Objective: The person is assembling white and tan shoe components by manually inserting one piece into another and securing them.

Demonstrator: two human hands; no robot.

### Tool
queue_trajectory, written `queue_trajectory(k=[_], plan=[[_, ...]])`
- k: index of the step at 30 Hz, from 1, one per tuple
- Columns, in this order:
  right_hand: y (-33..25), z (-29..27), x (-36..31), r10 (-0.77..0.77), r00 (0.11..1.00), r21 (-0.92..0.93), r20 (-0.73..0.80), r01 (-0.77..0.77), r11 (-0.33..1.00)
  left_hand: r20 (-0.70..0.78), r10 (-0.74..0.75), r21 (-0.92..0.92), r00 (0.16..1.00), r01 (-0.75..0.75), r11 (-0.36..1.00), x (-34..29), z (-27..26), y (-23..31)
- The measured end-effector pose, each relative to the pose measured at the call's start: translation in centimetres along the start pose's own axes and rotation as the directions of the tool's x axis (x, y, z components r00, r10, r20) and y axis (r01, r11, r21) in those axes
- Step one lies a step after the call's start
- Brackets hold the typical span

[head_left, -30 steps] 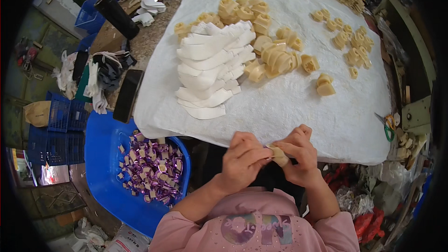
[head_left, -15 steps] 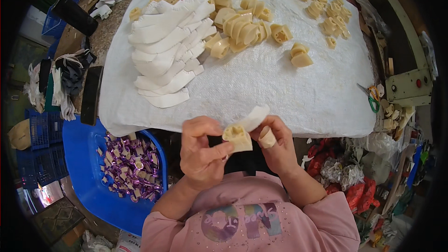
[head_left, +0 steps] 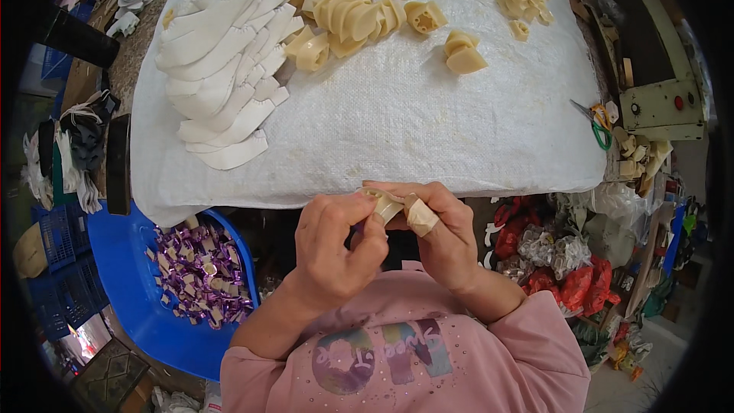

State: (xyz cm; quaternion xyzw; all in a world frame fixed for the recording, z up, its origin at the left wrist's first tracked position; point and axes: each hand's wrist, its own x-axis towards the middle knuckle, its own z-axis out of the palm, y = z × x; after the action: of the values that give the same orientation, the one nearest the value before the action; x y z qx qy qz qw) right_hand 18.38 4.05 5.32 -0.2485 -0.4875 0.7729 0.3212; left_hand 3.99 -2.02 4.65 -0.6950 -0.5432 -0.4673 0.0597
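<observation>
Just off the near edge of the covered table, my left hand [head_left: 336, 248] pinches a small cream moulded piece [head_left: 388, 206] between thumb and fingers. Closed on its other side is my right hand [head_left: 449, 243], whose thumb wears a tan wrap [head_left: 420, 216]. The white strip seen there earlier is mostly hidden by the fingers. On the table, overlapping white curved strips [head_left: 225, 69] lie at the left. Beside them are heaped glossy cream moulded pieces [head_left: 355, 19], with another small cluster [head_left: 465, 53] to their right.
A white woven sheet [head_left: 367, 138] covers the table. A blue tub [head_left: 138, 291] at the left holds purple foil-like pieces [head_left: 202, 275]. Green-handled scissors [head_left: 600, 134] lie at the right edge, near a pale green metal frame [head_left: 661, 111]. Red plastic bags [head_left: 581, 287] sit lower right.
My hands have come closer together around the cream piece, and the white strip that stuck up between them is now mostly out of sight. The whole view has shifted, so the table contents appear further up-left.
</observation>
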Motion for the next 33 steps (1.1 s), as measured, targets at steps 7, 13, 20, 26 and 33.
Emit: queue_trajectory(k=[7, 13, 20, 26, 33], plan=[[-0.3, -0.8, 0.7, -0.068, 0.992, -0.581, 0.103, 0.115, 0.805, 0.104, -0.131, 0.042, 0.986, 0.128, 0.991, 0.1, -0.2, 0.1], [-1.9, -3.3, 3.6, 0.222, 0.96, -0.194, 0.172, -0.188, 0.963, 0.11, -0.378, -0.569, 0.919, 0.37, 0.734, -1.1, -0.4, -0.6], [-1.6, -3.4, 4.0, 0.231, 0.899, -0.222, 0.372, -0.156, 0.962, 0.144, -0.194, -0.515, 0.97, 0.241, 0.822, -1.0, -0.1, -0.3], [0.3, -2.9, 4.0, 0.228, 0.945, -0.253, 0.235, -0.167, 0.953, 0.178, -0.347, -0.465, 0.921, 0.389, 0.795, -1.5, 0.0, -0.7], [0.7, -3.6, 4.7, -0.251, 0.884, -0.409, 0.394, 0.414, 0.813, 0.181, -0.769, -0.804, 0.614, 0.543, 0.244, -0.8, 0.5, 0.3]])
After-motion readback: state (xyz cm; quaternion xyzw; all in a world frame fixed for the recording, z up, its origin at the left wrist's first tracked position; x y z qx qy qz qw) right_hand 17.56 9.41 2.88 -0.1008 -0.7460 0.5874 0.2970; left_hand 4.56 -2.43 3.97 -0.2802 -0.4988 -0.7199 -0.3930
